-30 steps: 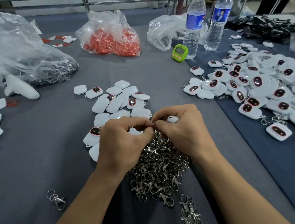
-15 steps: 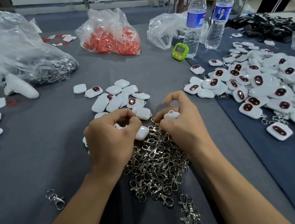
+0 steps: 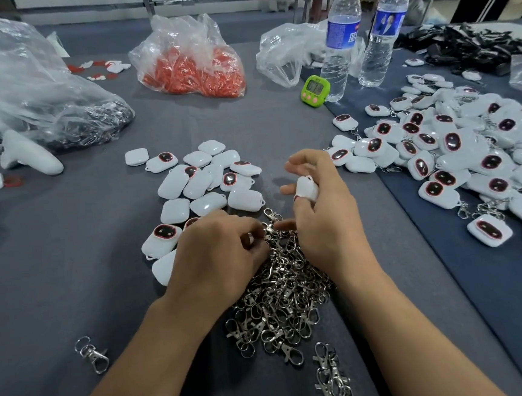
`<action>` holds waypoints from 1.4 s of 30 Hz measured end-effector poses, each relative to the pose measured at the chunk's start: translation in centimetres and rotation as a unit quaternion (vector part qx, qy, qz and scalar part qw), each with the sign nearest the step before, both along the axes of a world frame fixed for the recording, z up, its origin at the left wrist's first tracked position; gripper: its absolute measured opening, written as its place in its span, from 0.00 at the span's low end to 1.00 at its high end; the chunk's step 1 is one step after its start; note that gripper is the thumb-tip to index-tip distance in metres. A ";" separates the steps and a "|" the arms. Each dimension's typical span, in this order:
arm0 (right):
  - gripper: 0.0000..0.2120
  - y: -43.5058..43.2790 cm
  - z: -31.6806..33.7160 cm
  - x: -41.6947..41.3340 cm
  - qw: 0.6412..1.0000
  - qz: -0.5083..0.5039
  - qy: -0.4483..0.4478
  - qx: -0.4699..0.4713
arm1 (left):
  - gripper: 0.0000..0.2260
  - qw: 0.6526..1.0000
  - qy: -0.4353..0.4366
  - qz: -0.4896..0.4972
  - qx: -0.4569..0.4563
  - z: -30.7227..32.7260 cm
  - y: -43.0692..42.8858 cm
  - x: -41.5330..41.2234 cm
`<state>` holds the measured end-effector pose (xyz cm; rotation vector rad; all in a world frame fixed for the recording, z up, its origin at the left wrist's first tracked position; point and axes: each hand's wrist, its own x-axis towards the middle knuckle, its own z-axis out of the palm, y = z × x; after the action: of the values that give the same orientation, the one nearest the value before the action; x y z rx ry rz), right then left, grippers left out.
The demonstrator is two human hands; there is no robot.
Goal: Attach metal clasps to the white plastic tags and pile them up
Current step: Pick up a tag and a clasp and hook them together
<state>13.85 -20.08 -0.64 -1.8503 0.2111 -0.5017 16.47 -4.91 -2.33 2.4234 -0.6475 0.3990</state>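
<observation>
Hands have split since a second ago: fingertips were together over the metal then, now they're apart, and the right one has opened up on top.

Right hand (image 3: 325, 220): grasping one white tag (image 3: 306, 189) in its curled lower fingers, loop end up. Upper fingers are spread and free, and the thumb reaches down to the top of the clasp pile (image 3: 280, 291). No clasp on that tag that I can see.

Left hand (image 3: 217, 252): clenched loosely on the upper left edge of the pile. Fingertips look pinched on a single clasp (image 3: 250, 239), but its knuckles hide most of it, so treat that as probable.

Step, as I read it: picking a clasp for the tag in hand, join not made yet.

Next move needs:
- one clasp pulled free of the tangle, since they hook each other
- its ring opened and fed through the tag's small loop, with the tag held steady
- the done piece moved right

Further out:
- loose tags (image 3: 201, 184) just beyond the hands, some face up with dark red-rimmed windows, some face down, touching the pile's far left edge
- finished pile (image 3: 458, 155) on the right, tags with clasps hanging, large, so the task is well along
- stray clasp (image 3: 92, 354) near the left forearm, and a small heap of clasps (image 3: 332, 378) between the arms
- far side of the table: green timer (image 3: 315, 90), two water bottles (image 3: 340, 33), bag of red parts (image 3: 190, 58)
</observation>
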 end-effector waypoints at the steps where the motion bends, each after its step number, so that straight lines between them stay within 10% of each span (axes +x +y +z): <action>1: 0.25 0.0 0.1 -0.1 1.000 -0.003 -0.002 0.005 | 0.06 1.000 -0.004 0.017 0.004 0.0 0.1 0.2; 7: 0.14 -0.6 -0.1 -0.3 0.998 -0.010 0.057 0.012 | 0.03 0.980 -0.031 0.199 -0.007 0.1 1.8 2.0; 15: 0.07 1.0 -0.9 0.0 0.976 0.080 0.056 -0.193 | 0.04 0.986 0.040 0.138 -0.089 0.4 1.4 1.7; 23: 0.06 -0.3 -0.1 -0.4 0.964 0.211 0.111 -0.117 | 0.04 0.991 0.046 0.113 -0.054 0.1 1.6 1.9; 27: 0.07 -0.7 -0.5 0.3 0.989 0.127 0.077 -0.003 | 0.01 0.999 0.025 0.041 0.009 0.0 1.4 1.5; 42: 0.10 -0.2 -1.5 0.8 0.993 0.010 0.086 -0.074 | 0.07 0.998 0.063 -0.027 -0.017 -0.4 1.4 1.9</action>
<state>14.64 -20.31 -2.18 -2.0414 0.2768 -0.3506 18.35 -3.55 -2.77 2.3706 -0.6448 0.2317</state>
